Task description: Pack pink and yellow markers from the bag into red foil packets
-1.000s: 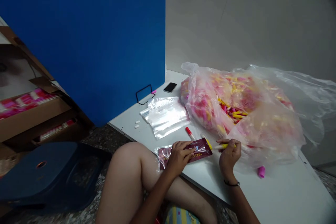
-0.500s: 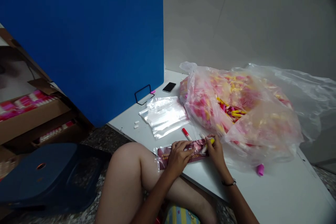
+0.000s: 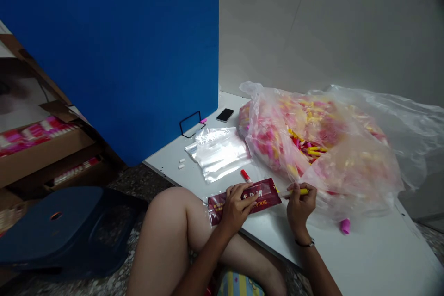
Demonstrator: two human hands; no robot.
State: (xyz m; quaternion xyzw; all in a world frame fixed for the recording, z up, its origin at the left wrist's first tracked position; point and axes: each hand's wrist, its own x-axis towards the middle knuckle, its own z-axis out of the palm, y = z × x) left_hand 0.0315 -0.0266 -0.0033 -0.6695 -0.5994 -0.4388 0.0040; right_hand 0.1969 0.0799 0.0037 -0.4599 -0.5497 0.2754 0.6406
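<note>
My left hand (image 3: pixel 238 207) grips a dark red printed packet (image 3: pixel 268 192) in a clear sleeve at the table's near edge, fingers across its top face. Part of the packet is covered by that hand. Just right of the packet, my right hand (image 3: pixel 301 204) pinches a slim pen-like marker with a yellow cap (image 3: pixel 304 191); its pale end points left toward the packet's right end. Behind the packet lies a marker with a red cap (image 3: pixel 246 175), its lower part hidden.
A large clear plastic bag (image 3: pixel 360 162) full of red, pink and yellow pieces covers the table's right. Flat clear sleeves (image 3: pixel 224 155), a phone (image 3: pixel 225 114), white plugs (image 3: pixel 181 166) and a pink cap (image 3: pixel 345 226) lie around. A blue panel (image 3: pixel 138 55) stands left, above a stool (image 3: pixel 62 231).
My right hand has moved right, off the packet, with the yellow-capped marker in its fingers. More of the packet's right end now shows. My left hand stays in place.
</note>
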